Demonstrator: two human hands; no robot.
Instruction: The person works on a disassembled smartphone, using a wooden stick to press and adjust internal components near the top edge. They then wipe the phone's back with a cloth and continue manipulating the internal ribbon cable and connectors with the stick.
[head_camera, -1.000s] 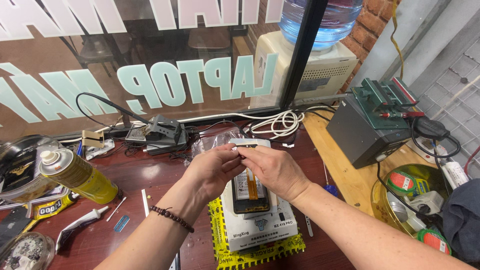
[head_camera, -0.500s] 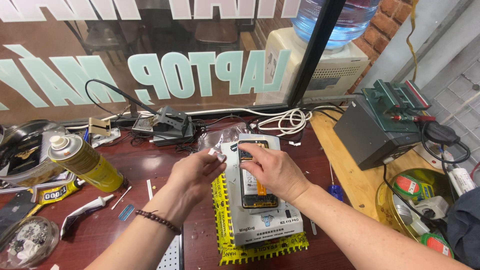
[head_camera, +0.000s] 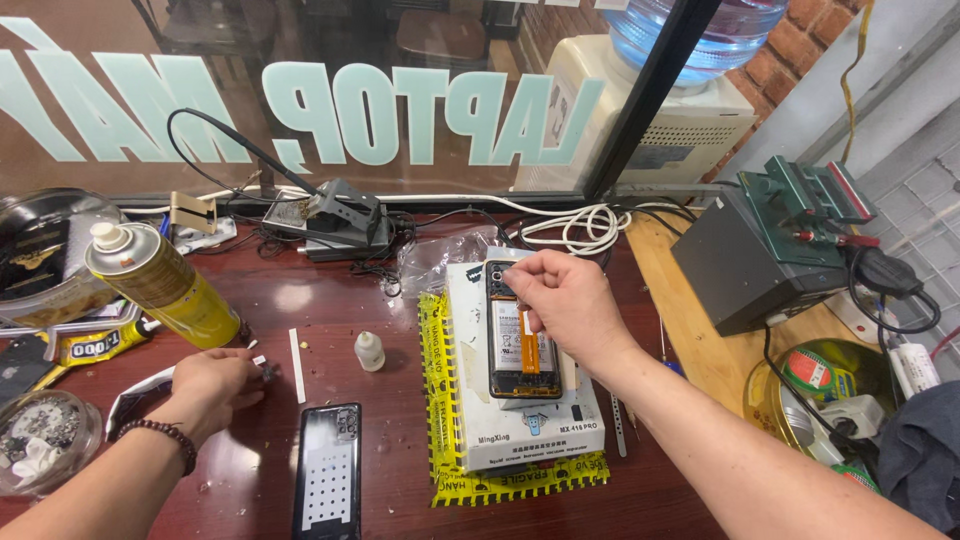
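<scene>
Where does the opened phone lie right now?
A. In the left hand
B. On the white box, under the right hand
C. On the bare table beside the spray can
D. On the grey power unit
B: the opened phone lies on the white box, with the right hand pinching at its top edge; the left hand is away near the spray can.

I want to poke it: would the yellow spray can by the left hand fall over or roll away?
The yellow spray can already leans at a tilt, tall and narrow, so a poke would probably tip it. Its round body would likely roll across the smooth red-brown table. It looks like stiff metal, so it shouldn't squash. The left hand sits just below it.
</scene>
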